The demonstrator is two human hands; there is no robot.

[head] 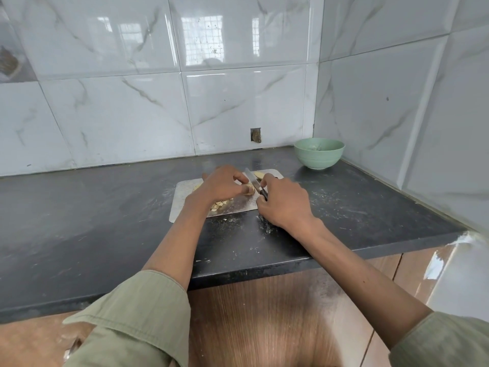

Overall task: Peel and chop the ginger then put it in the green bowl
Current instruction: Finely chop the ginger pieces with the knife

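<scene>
Head view: right hand grips knife, steel blade on knobbly ginger.

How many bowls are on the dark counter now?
1. The round pale green bowl stands in the far right corner of the dark counter, beyond the steel cutting board. No other shows.

Bare counter stretches left of the cutting board. Right of it, the green bowl stands near the corner walls.
</scene>
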